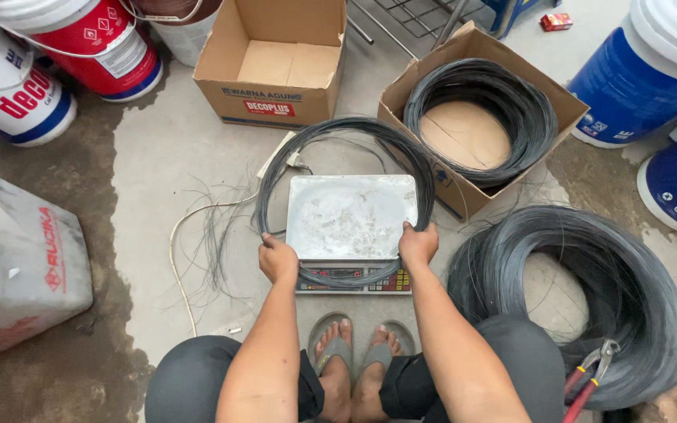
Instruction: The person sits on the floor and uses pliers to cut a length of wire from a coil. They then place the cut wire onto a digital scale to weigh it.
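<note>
The scale [352, 215] sits on bare concrete with free floor to its left; a box [476, 117] of wire crowds its right rear corner. The left hand [278, 260] and right hand [418, 243] each close around a wire hoop [338, 129] ringing the scale, arms stretched forward. A big coil [636, 282] and cutters [589, 376] lie right; buckets [80, 39] stand behind.
</note>
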